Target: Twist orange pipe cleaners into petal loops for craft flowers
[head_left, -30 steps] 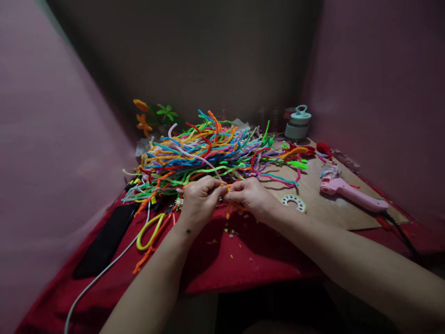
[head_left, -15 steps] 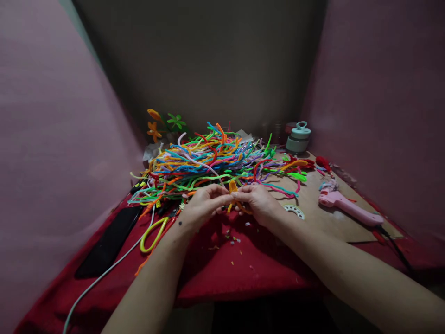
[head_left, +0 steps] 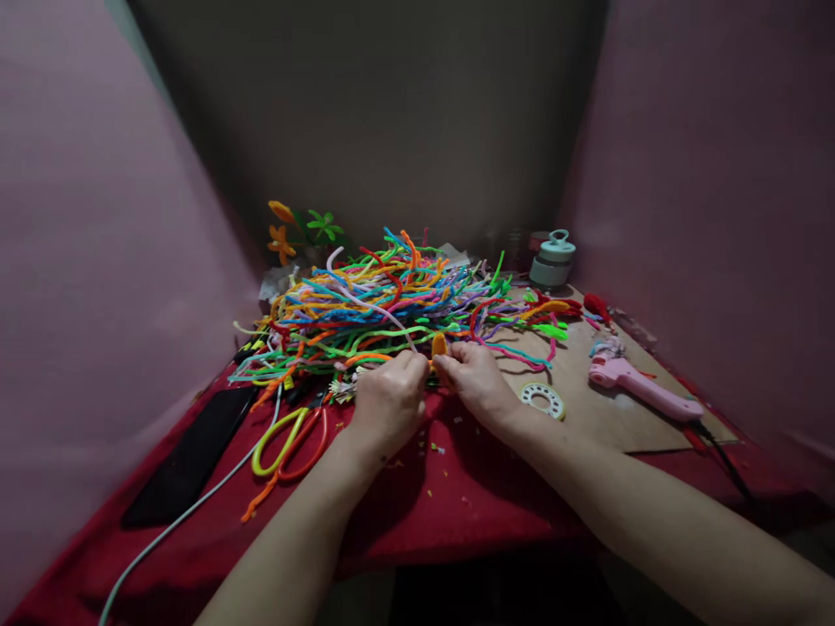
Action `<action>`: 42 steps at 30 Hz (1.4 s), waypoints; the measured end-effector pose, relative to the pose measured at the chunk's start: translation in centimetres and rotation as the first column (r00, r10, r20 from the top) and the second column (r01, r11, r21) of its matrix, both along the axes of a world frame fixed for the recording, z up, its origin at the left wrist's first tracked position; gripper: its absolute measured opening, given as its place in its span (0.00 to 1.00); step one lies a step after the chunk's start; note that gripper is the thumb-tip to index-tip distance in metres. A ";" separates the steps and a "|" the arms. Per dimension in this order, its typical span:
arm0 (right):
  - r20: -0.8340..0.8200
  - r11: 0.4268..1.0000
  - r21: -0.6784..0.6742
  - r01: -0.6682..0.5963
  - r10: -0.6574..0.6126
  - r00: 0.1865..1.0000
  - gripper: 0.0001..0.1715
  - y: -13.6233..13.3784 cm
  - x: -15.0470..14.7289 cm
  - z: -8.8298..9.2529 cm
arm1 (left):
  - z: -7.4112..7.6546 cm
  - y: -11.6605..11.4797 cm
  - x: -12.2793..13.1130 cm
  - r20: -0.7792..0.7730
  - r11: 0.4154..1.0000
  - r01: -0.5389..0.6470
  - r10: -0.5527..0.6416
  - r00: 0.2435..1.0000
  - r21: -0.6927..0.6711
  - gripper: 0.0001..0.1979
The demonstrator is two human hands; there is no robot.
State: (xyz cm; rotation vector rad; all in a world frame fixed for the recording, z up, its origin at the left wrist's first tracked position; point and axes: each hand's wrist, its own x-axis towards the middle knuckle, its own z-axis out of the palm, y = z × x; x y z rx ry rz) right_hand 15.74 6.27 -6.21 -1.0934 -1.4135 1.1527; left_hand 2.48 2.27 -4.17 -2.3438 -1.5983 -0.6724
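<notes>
Close together over the front of the heap, both hands work on one orange pipe cleaner piece (head_left: 439, 345), whose folded, rounded end points up. My right hand (head_left: 481, 387) pinches it between thumb and fingers. My left hand (head_left: 393, 391) is closed in a fist, back of the hand up, at the piece's lower left side; a bit of orange shows between the two hands. What lies inside the left fingers is mostly hidden. Just beyond the hands is a large heap of multicoloured pipe cleaners (head_left: 371, 300).
Yellow-and-red-handled scissors (head_left: 280, 443), a black phone (head_left: 189, 456) and a white cable (head_left: 189, 513) lie left on the red cloth (head_left: 457, 513). At right, a brown board (head_left: 587, 426) bears a white ring (head_left: 543, 400) and pink glue gun (head_left: 643, 389). A pale green bottle (head_left: 553, 261) stands behind.
My left hand has turned over from a thumb-and-finger pinch into a fist with its back up. The right hand still grips the orange piece. The view has shifted slightly, showing more of the scissors.
</notes>
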 end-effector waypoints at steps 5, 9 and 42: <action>-0.363 0.973 -0.162 -0.162 0.094 0.927 0.14 -0.2 0.1 0.7 | 0.3 0.3 -0.4 0.352 0.998 0.049 -0.033 0.936 -0.036 0.08; -0.608 0.940 -0.252 -0.230 0.031 0.793 0.16 0.1 0.1 1.0 | 0.7 0.9 -0.8 0.833 0.936 0.192 0.155 0.531 -0.297 0.06; -0.242 0.960 -0.119 -0.255 0.221 0.945 0.12 -0.5 0.7 2.7 | 2.1 0.9 -2.2 0.905 0.872 0.323 0.253 0.343 -0.367 0.13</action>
